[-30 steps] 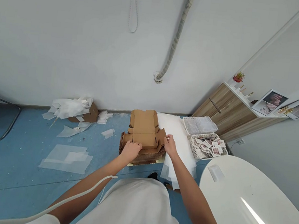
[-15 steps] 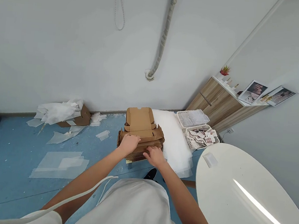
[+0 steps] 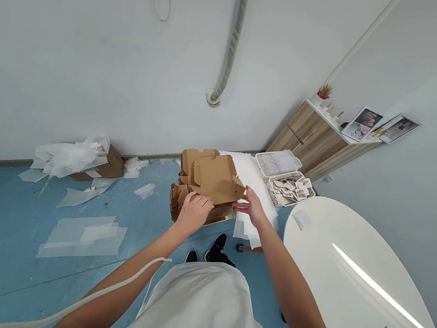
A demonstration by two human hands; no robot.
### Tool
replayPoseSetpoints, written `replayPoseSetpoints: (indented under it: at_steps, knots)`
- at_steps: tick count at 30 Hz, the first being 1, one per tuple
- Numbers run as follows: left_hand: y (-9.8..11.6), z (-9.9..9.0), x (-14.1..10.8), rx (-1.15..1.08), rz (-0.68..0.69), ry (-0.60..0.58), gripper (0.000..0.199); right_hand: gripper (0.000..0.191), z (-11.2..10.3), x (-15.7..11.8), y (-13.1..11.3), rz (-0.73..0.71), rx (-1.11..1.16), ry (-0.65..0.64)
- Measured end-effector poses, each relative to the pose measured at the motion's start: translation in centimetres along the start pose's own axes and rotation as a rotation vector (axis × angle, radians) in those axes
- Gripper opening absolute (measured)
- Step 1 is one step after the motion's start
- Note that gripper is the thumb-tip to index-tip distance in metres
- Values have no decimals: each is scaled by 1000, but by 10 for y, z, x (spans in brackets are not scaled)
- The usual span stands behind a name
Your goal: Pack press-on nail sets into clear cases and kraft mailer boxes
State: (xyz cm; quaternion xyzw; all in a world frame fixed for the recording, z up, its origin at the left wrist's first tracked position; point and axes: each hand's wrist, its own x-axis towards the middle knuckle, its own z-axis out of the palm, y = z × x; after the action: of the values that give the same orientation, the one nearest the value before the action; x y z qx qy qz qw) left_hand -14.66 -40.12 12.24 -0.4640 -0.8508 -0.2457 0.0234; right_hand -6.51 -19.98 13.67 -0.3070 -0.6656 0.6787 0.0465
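A flat, unfolded brown cardboard box (image 3: pixel 215 176) lies askew over a stack of similar cardboard (image 3: pixel 180 196). My left hand (image 3: pixel 195 211) rests at its near left edge, fingers bent over the board and closed on it. At the near right corner, my right hand (image 3: pixel 252 207) has its thumb and fingertips around a raised flap, gripping it. White foam sheets (image 3: pixel 248 172) lie beside the stack on the right, partly behind my right hand.
A round white table (image 3: pixel 333 257) stands at the right. Two white baskets, one with clear packets (image 3: pixel 278 163) and one with printed cards (image 3: pixel 289 189), sit by a wooden cabinet (image 3: pixel 314 137). White scraps and an open carton (image 3: pixel 114 164) lie left.
The top cardboard box has been turned and shifted right off the stack's line. My right hand has moved right and up to its corner. The view has shifted slightly.
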Motion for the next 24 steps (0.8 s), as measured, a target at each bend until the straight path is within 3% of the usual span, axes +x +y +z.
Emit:
replayPoseSetpoints:
  at_steps: [6,11,14,18,21,24]
  knots:
    - [17,19,-3,-62,91,-63,27,40,-11,-4,-5,46,-277,155]
    - [37,31,2,-86,133,-104,27,47,-37,-14,4,27,-212,165]
    - [56,32,8,-115,148,-120,28,54,-63,-33,8,-18,-109,211]
    - [82,38,22,-172,91,-65,63,51,-107,-73,19,-83,12,348]
    - [103,57,38,-297,-35,49,79,45,-144,-112,34,-156,53,500]
    - [129,89,51,-468,-198,-36,87,43,-182,-152,57,-232,68,657]
